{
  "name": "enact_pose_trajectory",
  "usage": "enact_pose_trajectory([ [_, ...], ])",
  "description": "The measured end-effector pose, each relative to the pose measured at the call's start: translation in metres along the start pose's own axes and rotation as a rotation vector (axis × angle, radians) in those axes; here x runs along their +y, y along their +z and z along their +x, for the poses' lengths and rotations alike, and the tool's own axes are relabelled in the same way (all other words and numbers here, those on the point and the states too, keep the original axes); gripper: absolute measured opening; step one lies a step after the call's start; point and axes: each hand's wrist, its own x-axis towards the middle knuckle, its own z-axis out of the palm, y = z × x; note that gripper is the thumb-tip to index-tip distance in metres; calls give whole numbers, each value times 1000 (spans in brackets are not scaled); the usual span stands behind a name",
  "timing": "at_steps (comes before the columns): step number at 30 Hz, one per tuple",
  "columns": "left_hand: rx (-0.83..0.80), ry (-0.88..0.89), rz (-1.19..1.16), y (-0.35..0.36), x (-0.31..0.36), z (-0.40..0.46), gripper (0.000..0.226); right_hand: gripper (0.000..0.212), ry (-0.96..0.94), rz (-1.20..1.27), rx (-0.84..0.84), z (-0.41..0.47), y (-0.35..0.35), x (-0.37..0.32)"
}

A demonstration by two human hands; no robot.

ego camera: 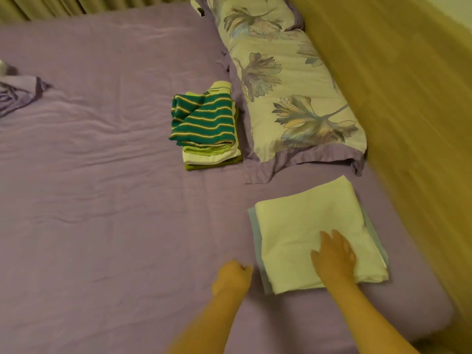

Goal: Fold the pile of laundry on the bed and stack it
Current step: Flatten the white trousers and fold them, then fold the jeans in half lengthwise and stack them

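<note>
A folded white cloth [304, 221] lies on top of a pale blue folded piece on the purple bed sheet [107, 200], at the near right. My right hand [334, 254] rests flat on its near part, fingers straight. My left hand [233, 275] hovers just left of that stack with fingers curled, holding nothing. Further back sits a second stack [204, 129]: a green striped garment on top of light green and white folded pieces.
A floral pillow [288, 93] lies along the right side of the bed, beside a yellow-brown wall or headboard [398, 98]. A crumpled purple patterned cloth [15, 93] lies at the far left edge. Curtains [38, 6] hang behind the bed.
</note>
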Motion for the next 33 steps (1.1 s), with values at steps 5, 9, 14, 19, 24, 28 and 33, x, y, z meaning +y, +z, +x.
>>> enact_pose_trajectory([
  [5, 24, 77, -61, -60, -56, -55, 28, 49, -294, -59, -81, -89, 2, -88],
  [9, 129, 136, -26, -107, -136, -104, 23, 45, -534, -109, -110, -163, 2, -159],
  [14, 345, 126, 105, -166, -257, -165, 31, 42, -750, -149, -53, -265, 5, -253],
  [19, 509, 99, 263, -216, -389, -228, 29, 43, -963, -198, -6, -374, 26, -350],
  [24, 629, -23, 225, -257, -498, -276, 37, 43, -1142, -268, 9, -472, 58, -434],
  [28, 675, -111, 120, -281, -562, -304, 40, 44, -1228, -328, -47, -526, 75, -481],
  [33, 696, -189, 53, -319, -600, -303, 40, 42, -1306, -401, -26, -544, 74, -533],
])
